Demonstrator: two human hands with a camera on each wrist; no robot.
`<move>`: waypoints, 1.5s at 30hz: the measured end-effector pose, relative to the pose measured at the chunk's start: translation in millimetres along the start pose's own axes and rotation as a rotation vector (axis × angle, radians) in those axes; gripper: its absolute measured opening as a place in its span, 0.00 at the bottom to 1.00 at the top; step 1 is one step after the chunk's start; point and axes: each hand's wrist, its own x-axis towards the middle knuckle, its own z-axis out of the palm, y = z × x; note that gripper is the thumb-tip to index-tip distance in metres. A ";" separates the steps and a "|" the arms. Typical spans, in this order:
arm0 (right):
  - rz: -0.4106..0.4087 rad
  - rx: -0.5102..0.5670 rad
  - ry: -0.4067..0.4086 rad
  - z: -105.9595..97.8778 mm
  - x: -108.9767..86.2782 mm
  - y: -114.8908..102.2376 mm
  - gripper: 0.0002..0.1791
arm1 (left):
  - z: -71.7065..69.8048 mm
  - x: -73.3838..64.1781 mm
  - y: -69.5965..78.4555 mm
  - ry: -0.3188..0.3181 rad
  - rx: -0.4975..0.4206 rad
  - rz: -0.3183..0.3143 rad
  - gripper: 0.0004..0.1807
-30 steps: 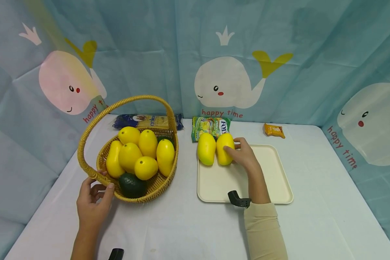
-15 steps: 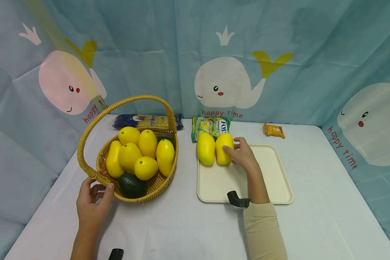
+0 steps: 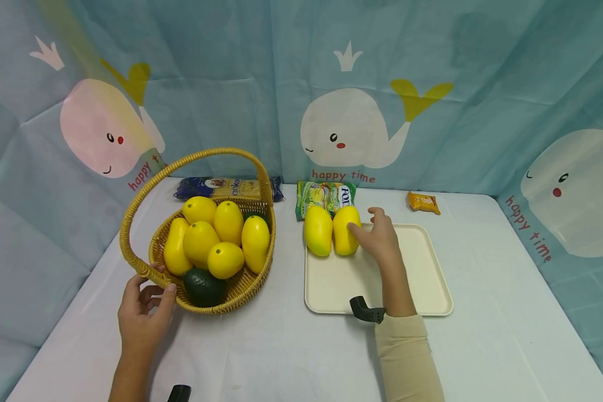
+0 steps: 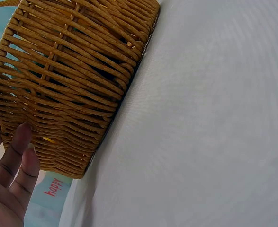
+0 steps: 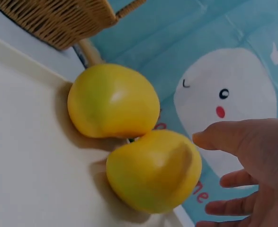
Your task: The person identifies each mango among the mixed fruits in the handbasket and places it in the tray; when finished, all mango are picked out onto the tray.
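Two yellow mangoes, the left mango (image 3: 319, 231) and the right mango (image 3: 345, 237), lie side by side at the back left of a cream tray (image 3: 331, 290). Beside the right mango my right hand (image 3: 379, 237) has its fingers spread; in the right wrist view the hand (image 5: 259, 161) stands apart from the fruit. My left hand (image 3: 146, 312) grips the rim of a wicker basket (image 3: 251, 287) at the foot of its handle, thumb and fingers on either side. Inside the basket are several yellow mangoes (image 3: 201, 244) and a dark green avocado (image 3: 205, 287).
A green food packet (image 3: 321, 192) lies behind the tray. Behind the basket is a blue and yellow pasta packet (image 3: 221, 187). A small orange wrapped snack (image 3: 424, 202) lies at the back right. A whale-printed curtain (image 3: 432, 44) surrounds the white table (image 3: 281, 357).
My right hand's fingers have opened away from the right mango, which stays on the tray. The left hand and the basket have not moved.
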 end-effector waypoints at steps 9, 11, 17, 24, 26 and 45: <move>-0.192 -0.095 0.125 10.7 -23.1 -35.0 0.35 | -0.7 0.0 -1.7 -0.006 0.000 -0.004 0.31; -0.269 -0.089 0.128 16.8 -30.3 -44.0 0.33 | -0.8 -0.3 -3.9 -0.004 -0.011 0.001 0.31; -0.535 -0.060 0.085 46.4 -56.9 -68.0 0.27 | -0.7 0.3 -5.0 -0.002 -0.021 0.019 0.31; -0.868 -0.103 -0.001 87.7 -80.2 -78.2 0.27 | -0.8 -0.4 -1.2 -0.011 -0.007 -0.004 0.32; -0.947 -0.128 -0.011 98.9 -86.3 -80.7 0.29 | -1.4 -0.8 -1.4 -0.014 0.003 -0.013 0.33; -0.856 -0.303 -0.072 149.5 -102.8 -117.1 0.39 | -2.0 -0.4 3.2 -0.015 -0.017 -0.014 0.32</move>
